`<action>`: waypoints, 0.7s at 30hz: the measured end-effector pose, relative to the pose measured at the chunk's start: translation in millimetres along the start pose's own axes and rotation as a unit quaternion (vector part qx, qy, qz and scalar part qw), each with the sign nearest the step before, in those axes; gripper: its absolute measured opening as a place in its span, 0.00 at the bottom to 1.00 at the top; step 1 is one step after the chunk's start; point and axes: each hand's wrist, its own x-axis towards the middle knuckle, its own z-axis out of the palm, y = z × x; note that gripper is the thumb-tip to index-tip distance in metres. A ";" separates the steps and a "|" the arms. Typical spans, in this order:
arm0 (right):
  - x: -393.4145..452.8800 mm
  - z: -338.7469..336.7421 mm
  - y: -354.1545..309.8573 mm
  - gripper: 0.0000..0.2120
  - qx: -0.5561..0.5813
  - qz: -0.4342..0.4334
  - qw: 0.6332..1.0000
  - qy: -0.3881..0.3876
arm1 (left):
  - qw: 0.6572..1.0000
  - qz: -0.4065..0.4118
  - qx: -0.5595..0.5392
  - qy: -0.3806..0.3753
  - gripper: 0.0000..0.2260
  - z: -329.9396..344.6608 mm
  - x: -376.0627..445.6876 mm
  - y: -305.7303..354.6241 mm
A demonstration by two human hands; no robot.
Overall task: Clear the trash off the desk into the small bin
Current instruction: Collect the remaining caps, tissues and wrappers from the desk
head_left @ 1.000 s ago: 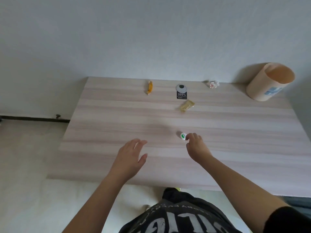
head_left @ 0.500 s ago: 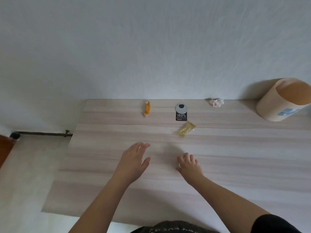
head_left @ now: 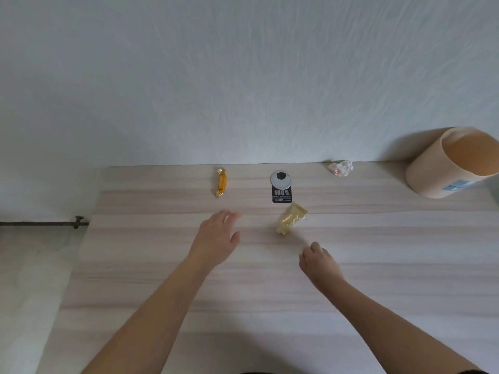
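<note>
Since the earlier frames the small white-and-green scrap that lay at the right fingertips has gone from sight, and the right hand [head_left: 320,261] has shifted rightward across the pale wood-grain desk [head_left: 378,265] — it now sits curled, fingers drawn in toward the palm. Whether the scrap is inside that closed hand cannot be told; nothing shows between the fingers. The left hand [head_left: 216,238] has reached farther forward and is spread flat, palm down, fingers apart and loosely extended, holding nothing.

Just ahead of the right hand lies the pale yellow crinkled wrapper [head_left: 291,218], tilted on the desk and touched by neither hand. Behind it, a black square tag printed "100%" [head_left: 282,195] lies against a round grey grommet cap [head_left: 280,180]. Left of these, beyond the left fingertips, an orange twisted-end candy wrapper [head_left: 222,182] lies lengthwise near the back edge. A crumpled white-and-pink paper ball [head_left: 341,168] sits at the back edge by the white wall [head_left: 243,76].

The small beige cylindrical bin [head_left: 432,174] with a blue label stands at the far right corner of the desk — well apart from both hands, its open mouth leaning toward the camera.
</note>
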 end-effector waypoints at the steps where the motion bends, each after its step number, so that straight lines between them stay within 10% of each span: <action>1: 6.3 -2.5 2.4 0.12 0.020 0.017 1.000 0.012 | 1.000 -0.002 0.002 0.006 0.19 0.9 10.4 -5.3; 21: 106.7 -14.8 -36.1 0.22 0.170 0.141 0.973 0.060 | 0.999 -0.012 0.035 0.029 0.28 49.7 136.6 -89.7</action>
